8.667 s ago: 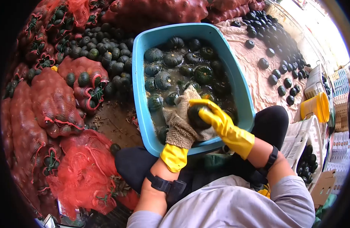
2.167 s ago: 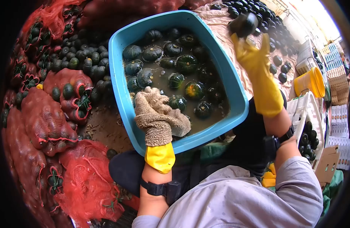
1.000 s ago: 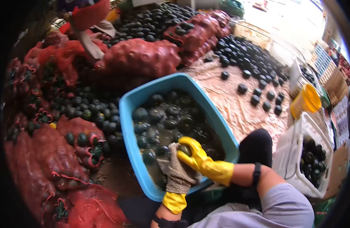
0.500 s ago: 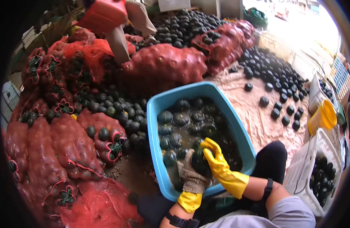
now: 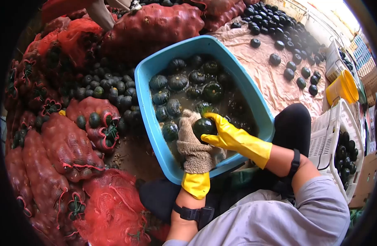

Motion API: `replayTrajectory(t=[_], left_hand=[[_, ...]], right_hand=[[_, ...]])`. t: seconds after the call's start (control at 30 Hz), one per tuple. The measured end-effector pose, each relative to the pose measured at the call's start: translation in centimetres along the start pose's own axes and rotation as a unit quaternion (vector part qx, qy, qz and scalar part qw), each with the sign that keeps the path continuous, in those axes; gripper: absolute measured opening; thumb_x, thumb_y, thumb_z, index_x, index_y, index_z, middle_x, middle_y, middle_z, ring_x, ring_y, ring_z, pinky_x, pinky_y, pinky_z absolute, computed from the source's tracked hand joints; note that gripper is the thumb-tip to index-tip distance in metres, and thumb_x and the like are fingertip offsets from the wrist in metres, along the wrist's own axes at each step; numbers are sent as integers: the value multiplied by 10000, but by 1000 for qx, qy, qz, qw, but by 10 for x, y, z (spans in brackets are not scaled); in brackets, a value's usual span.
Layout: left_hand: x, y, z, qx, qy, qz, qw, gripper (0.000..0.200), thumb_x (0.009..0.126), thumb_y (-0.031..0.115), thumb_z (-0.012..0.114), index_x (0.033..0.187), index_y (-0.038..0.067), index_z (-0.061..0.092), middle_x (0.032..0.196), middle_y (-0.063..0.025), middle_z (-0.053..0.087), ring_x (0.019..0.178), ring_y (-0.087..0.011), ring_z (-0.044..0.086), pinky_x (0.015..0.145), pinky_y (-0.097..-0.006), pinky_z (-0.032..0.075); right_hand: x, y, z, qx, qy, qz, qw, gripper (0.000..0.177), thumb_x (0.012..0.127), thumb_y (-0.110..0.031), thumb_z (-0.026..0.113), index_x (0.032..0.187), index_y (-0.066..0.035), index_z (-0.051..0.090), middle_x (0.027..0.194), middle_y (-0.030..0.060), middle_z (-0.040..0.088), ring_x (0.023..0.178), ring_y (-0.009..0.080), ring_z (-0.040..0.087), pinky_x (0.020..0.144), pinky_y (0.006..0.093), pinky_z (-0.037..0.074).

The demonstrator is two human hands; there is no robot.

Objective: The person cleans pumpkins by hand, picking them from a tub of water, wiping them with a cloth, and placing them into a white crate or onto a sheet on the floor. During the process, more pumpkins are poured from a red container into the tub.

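Observation:
A wet, dark green kabocha squash (image 5: 204,130) is held between my two hands over the near end of a blue tub (image 5: 144,104). My left hand (image 5: 191,137), in a beige knit mitt over a yellow glove, presses on its left side. From the right, my right hand (image 5: 221,130) in a yellow rubber glove grips it, with the thumb in front and fingers over the top. Murky water fills the tub, and several more squashes, like this ribbed one (image 5: 178,82), float in it.
Red mesh sacks (image 5: 155,26) of squashes lie to the left and behind. Loose squashes (image 5: 274,59) rest on a pinkish sheet (image 5: 254,78) at the right. Beside my knee stand a white crate (image 5: 323,141) of squashes and a yellow bucket (image 5: 342,88). Another person's leg (image 5: 99,14) shows at the back.
My view has tilted downward, so the sacks and other person sit higher in the picture. The held squash has turned in my hands, and my right thumb now shows across its front.

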State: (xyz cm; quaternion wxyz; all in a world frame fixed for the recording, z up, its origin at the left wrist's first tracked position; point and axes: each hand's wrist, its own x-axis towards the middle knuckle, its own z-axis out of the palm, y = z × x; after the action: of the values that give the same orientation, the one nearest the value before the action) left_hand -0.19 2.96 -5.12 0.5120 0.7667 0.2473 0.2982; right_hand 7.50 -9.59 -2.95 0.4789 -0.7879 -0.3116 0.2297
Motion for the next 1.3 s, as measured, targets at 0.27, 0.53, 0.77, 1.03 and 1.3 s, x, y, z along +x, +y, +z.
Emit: replayTrajectory(t=[0.27,0.53,0.77,1.03,1.3], left_hand=[[-2,0,-3,-142,13,-103,984,518,701,249,945,1159,125,738,1122,-94,781,997,-247,759,919,-397,614],[13,14,-30,-168,-77,10,983,457,732,121,922,1112,85,671,1148,-74,788,1059,-201,761,983,-355,595],[-3,33,-5,178,70,186,964,438,961,210,734,1360,70,620,1312,-162,689,1216,-317,665,1096,-435,515],[6,-8,1,194,-167,-109,961,391,834,295,814,1162,141,667,1085,-47,753,1002,-229,743,905,-402,590],[6,-6,-15,-541,-19,-378,751,537,1088,340,455,1549,66,448,1459,-195,546,1295,-342,562,1052,-484,485]], right_hand=[[0,25,34,225,12,85,971,699,1011,-451,730,1535,-54,494,1396,227,629,1252,323,661,1055,412,539],[1,-20,-8,173,-65,-42,982,798,882,-299,894,1541,-94,493,1441,194,623,1357,320,602,1148,435,476],[16,30,37,-67,209,-139,966,653,964,-295,771,1525,-50,542,1504,312,530,1386,479,522,1172,511,439],[-15,2,-16,459,-42,114,880,475,1052,-371,664,1454,-122,621,1382,140,670,1270,269,654,1061,458,544],[-144,36,-294,489,312,-135,803,511,1044,-365,613,1401,1,595,1347,198,671,1237,354,668,986,468,604]])
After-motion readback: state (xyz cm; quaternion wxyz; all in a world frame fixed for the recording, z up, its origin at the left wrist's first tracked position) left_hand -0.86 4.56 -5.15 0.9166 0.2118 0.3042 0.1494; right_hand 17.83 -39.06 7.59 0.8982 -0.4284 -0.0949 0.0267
